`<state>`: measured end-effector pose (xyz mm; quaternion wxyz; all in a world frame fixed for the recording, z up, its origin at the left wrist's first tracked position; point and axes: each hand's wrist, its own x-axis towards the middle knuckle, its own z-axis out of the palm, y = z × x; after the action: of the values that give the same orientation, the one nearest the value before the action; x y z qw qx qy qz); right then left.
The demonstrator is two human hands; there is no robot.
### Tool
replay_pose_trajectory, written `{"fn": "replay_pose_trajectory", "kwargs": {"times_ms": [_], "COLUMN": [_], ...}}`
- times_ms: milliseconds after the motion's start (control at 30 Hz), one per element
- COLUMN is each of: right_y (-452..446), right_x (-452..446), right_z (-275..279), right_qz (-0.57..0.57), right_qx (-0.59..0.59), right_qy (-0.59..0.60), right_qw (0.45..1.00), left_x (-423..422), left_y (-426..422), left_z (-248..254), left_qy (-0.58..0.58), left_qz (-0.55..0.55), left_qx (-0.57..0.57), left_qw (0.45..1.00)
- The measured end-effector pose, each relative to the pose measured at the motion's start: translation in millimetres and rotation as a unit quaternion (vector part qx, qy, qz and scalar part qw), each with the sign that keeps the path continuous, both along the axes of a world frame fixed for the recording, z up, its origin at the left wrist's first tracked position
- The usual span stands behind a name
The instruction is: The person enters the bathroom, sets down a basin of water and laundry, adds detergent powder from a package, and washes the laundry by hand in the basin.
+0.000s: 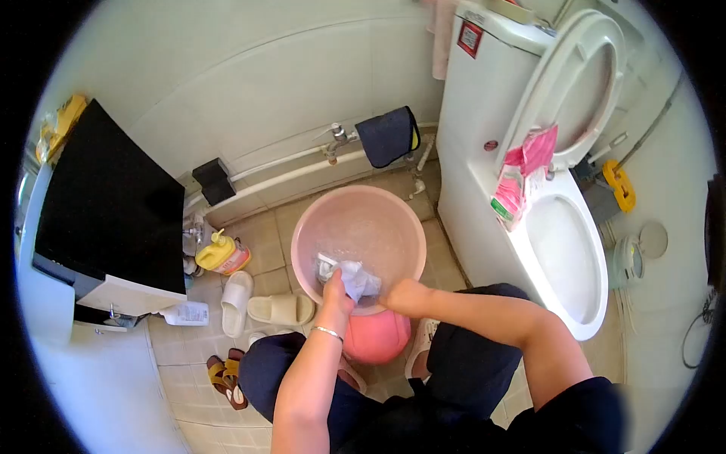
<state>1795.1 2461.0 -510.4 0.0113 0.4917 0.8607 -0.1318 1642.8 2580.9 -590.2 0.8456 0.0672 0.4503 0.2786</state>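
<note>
A large pink basin point(361, 198) with water in it stands on a red-pink base point(376, 338) between my knees. My left hand point(338, 293), with a bracelet at the wrist, is closed on a white cloth point(358, 278) at the near left side of the basin. Part of the cloth lies over the water. My right hand point(406, 297) is closed at the basin's near right rim, to the right of the cloth; whether it holds anything is hidden.
A toilet point(473, 178) with a pink packet point(533, 163) on it stands at right. Along the back wall are a tap point(338, 134) and a dark cloth point(387, 137). Slippers point(237, 303), a yellow bottle point(223, 254) and a black-topped cabinet point(113, 204) are at left.
</note>
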Motion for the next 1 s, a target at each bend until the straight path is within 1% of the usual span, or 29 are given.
{"fn": "replay_pose_trajectory", "kwargs": {"times_ms": [67,133,167,233,333,367,433,467,533,567,633,667,700,733,767,800,833,867,900,933,967,1000], "right_y": [-19,-37,-46,-64,-81,-85,-93,-96,-101,-103,-103,-100,-99,-98,-94,-89,-88,-92,-94,-99,-104,-111], "right_x": [-14,-27,-33,-45,-52,-51,-49,-48,-46,-46,-50,-47,-38,-25,-7,19,49,76,124,161,201,229], "right_z": [-3,-13,-15,-18,-28,-29,-21,-15,0,-3,-15,-8,2,31,55,71,90,115,99,99,79,62], "right_qz": [0.011,0.025,0.024,-0.006,-0.018,-0.019,-0.008,-0.014,-0.05,-0.065,-0.079,-0.079,-0.09,-0.167,-0.236,-0.338,-0.428,-0.531,-0.578,-0.586,-0.61,-0.665], "right_qx": [0.002,0.041,0.038,0.028,0.007,0.008,-0.036,-0.034,-0.09,-0.087,-0.063,-0.087,-0.079,-0.023,0.038,0.101,0.164,0.204,0.298,0.394,0.452,0.441], "right_qy": [-0.006,0.03,0.036,0.061,0.068,0.068,0.056,0.053,0.048,0.041,0.018,-0.014,-0.021,0.081,0.18,0.232,0.283,0.335,0.385,0.398,0.372,0.256], "right_qw": [1.0,0.998,0.998,0.998,0.998,0.998,0.998,0.998,0.993,0.993,0.995,0.993,0.993,0.982,0.954,0.907,0.843,0.751,0.654,0.585,0.533,0.547], "left_x": [-12,-25,-31,-43,-46,-47,-50,-50,-47,-44,-43,-46,-49,-51,-49,-47,-45,-45,-48,-46,-41,-39], "left_y": [-13,-28,-34,-49,-71,-76,-91,-97,-106,-108,-109,-109,-110,-109,-106,-105,-103,-97,-91,-86,-83,-82], "left_z": [0,-1,-1,2,14,11,7,7,10,13,19,15,12,10,8,16,24,19,11,8,12,19], "left_qy": [-0.011,-0.014,-0.009,-0.106,-0.099,-0.099,-0.093,-0.097,-0.073,-0.081,-0.079,-0.093,-0.101,-0.066,-0.034,-0.018,-0.004,-0.015,-0.065,-0.113,-0.118,-0.12], "left_qz": [-0.022,-0.047,-0.048,-0.073,-0.052,-0.054,-0.032,-0.038,-0.021,-0.035,-0.016,-0.026,-0.037,-0.043,-0.047,-0.037,-0.025,-0.027,-0.02,-0.014,-0.015,-0.009], "left_qx": [0.0,0.003,-0.001,-0.022,-0.036,-0.034,-0.032,-0.031,-0.031,-0.029,-0.026,-0.008,-0.002,0.034,0.073,0.089,0.105,0.116,0.085,0.051,0.055,0.015], "left_qw": [1.0,0.999,0.999,0.991,0.993,0.993,0.995,0.994,0.997,0.996,0.996,0.995,0.994,0.996,0.996,0.995,0.994,0.993,0.994,0.992,0.991,0.993]}}
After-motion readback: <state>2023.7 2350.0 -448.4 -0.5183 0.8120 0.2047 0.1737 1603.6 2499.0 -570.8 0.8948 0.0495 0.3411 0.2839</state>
